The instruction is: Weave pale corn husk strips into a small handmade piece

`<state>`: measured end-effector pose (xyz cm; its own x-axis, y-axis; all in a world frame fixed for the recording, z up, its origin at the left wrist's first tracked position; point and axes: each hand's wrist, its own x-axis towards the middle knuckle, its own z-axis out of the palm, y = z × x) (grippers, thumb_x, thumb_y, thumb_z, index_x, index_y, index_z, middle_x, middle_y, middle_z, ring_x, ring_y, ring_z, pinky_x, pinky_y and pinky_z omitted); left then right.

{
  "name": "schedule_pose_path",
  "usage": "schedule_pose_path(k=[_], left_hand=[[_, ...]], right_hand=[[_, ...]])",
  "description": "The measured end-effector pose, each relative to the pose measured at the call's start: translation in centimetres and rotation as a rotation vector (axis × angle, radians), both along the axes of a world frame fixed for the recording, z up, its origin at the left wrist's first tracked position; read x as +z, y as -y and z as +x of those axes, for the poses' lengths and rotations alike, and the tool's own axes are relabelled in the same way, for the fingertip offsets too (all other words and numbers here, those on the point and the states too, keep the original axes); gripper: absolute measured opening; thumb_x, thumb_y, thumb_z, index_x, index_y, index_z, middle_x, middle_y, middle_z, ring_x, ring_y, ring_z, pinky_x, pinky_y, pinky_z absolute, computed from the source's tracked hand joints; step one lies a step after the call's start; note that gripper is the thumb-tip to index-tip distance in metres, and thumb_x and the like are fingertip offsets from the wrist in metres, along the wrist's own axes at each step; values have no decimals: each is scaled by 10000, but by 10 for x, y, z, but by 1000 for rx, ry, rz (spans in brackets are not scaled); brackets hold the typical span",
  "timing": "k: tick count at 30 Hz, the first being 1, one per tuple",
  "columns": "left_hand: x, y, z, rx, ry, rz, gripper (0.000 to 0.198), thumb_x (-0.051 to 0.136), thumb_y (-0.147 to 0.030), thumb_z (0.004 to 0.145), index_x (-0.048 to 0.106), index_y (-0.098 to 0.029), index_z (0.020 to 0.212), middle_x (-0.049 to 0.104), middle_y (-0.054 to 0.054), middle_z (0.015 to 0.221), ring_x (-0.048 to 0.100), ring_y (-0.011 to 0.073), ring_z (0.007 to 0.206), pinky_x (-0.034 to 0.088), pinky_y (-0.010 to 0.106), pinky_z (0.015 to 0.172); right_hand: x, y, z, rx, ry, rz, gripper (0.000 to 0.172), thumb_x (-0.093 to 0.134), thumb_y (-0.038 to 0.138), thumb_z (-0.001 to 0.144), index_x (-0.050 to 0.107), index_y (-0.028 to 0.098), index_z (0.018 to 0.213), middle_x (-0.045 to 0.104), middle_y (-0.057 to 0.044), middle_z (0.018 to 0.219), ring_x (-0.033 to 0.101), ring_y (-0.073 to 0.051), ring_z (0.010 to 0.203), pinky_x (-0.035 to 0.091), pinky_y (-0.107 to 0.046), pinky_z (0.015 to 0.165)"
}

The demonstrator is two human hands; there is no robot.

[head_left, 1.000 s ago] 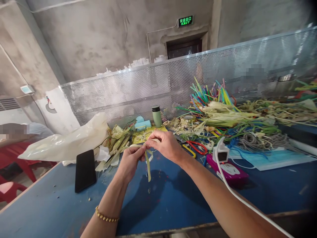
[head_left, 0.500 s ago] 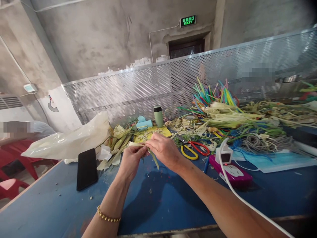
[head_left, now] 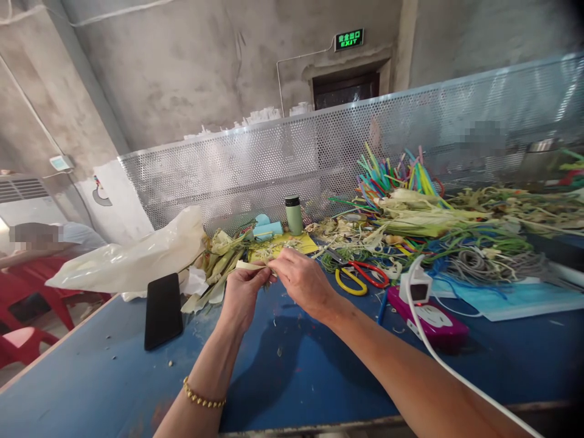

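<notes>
My left hand (head_left: 243,295) is closed in a pinch around a pale corn husk strip (head_left: 249,265), whose end sticks out above the fingers. My right hand (head_left: 303,283) meets it fingertip to fingertip, pinching the other end of the strip; the part between the fingers is hidden. Both hands are raised over the blue table (head_left: 274,389). Behind them lies a yellow sheet (head_left: 306,243) strewn with husk scraps. Scissors (head_left: 360,277) with one red and one yellow handle lie to the right of my right hand.
At left are a black phone (head_left: 163,311), a whitish plastic bag (head_left: 132,255) and husks (head_left: 221,264). A green bottle (head_left: 293,216) stands behind. Coloured pipe cleaners (head_left: 401,173), wire coils (head_left: 474,264) and a purple power strip (head_left: 433,319) with a white cable lie right. Someone sits far left.
The green strip that hung below my right fingers no longer shows. My right hand has turned slightly and still meets the left. The view has shifted a little.
</notes>
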<state>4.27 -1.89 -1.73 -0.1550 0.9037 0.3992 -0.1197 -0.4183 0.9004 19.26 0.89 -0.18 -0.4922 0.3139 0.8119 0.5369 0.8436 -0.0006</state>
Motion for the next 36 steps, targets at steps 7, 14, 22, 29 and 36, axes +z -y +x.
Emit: schedule_pose_path(k=[7,14,22,29,36], left_hand=[[3,0,0,58,65,-21,241,828,-266,591,771,-142,789,694,27,718,536,105,591,415,245,606],[8,3,-4,-47,15,53,163,752,-265,712,778,-134,805,723,78,854,622,178,826,457,310,833],[15,8,-1,-21,141,-13,351,818,-343,652,754,-125,920,717,64,815,620,149,719,462,290,724],[13,4,-3,-37,183,-31,397,858,-328,590,716,-124,900,682,25,773,585,109,665,428,238,651],[13,4,-3,-17,244,-41,341,879,-270,550,641,-126,748,642,-5,643,584,91,590,434,214,610]], right_hand=[[0,0,1,20,-8,36,242,476,138,946,690,172,837,611,-61,812,544,-161,803,402,-276,687],[3,1,3,80,-53,23,255,464,116,947,710,171,979,662,-66,888,582,-169,873,456,-279,748],[8,5,3,107,-36,-3,263,452,138,956,712,170,938,654,-72,875,575,-171,868,464,-288,763],[8,7,4,127,-35,-15,278,448,218,971,720,174,933,643,-91,909,560,-186,910,461,-321,820],[8,5,1,306,-303,-388,373,434,356,988,741,172,882,657,-79,945,605,-158,913,478,-303,840]])
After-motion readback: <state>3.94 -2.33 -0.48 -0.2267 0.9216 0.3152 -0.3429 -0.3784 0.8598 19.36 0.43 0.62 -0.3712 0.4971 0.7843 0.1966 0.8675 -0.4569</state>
